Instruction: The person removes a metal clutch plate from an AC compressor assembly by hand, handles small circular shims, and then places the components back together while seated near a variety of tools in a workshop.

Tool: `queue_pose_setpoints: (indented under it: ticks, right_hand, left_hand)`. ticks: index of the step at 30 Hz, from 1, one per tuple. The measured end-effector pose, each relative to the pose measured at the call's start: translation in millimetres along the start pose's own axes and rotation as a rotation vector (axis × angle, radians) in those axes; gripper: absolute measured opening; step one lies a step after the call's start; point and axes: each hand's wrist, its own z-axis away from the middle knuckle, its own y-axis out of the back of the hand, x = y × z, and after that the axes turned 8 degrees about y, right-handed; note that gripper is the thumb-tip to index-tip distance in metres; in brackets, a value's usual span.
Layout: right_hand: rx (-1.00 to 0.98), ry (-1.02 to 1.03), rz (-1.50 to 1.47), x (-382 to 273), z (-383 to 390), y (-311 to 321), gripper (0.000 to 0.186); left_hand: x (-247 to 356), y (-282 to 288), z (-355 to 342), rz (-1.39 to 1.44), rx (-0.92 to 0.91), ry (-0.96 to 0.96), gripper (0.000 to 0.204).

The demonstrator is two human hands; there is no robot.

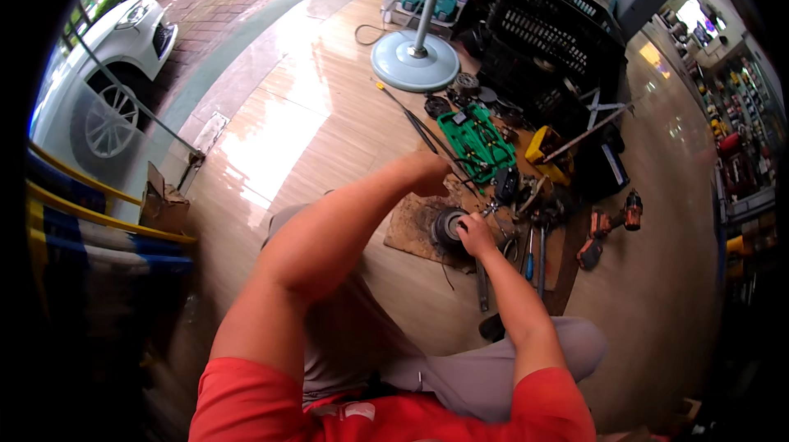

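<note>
A dark round motor-like part point(448, 227) with a metal ring on top rests on a worn brown board point(407, 232) on the floor. My right hand point(476, 237) reaches in from the right, its fingers bent over the edge of this part and gripping it. My left hand point(431, 174) hovers beyond the board, fingers pointing down; what they hold, if anything, is hidden. Just past it runs a long thin dark rod point(444, 146). A green plastic tray point(479, 142) with small parts and cables lies farther off. Beside my right hand is a shiny metal piece point(492, 208), its kind unclear.
To the right lie a blue-handled screwdriver point(530, 264), a yellow box point(546, 149) and an orange cordless drill point(606, 227). A fan's round base point(415, 61) and black crates point(546, 39) stand at the back. A stack of blue and yellow things point(99, 232) is at left.
</note>
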Motion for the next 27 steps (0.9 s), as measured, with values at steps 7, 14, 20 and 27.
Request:
queue_pose_setpoints:
  ticks: [7, 14, 20, 27]
  right_hand:
    - [-0.037, -0.038, 0.045, -10, 0, 1, 0.020]
    - [-0.036, -0.085, 0.068, 0, 0, 0, 0.020]
    - [-0.001, -0.035, -0.037, -2, 0, 3, 0.018]
    - [0.029, -0.046, 0.033, -5, 1, -1, 0.021]
  left_hand:
    - [6, 9, 11, -0.007, -0.032, 0.023, 0.062]
    - [8, 14, 11, -0.017, 0.002, -0.016, 0.059]
    - [9, 14, 14, 0.024, -0.018, 0.016, 0.059]
    - [11, 13, 11, 0.021, -0.016, 0.029, 0.058]
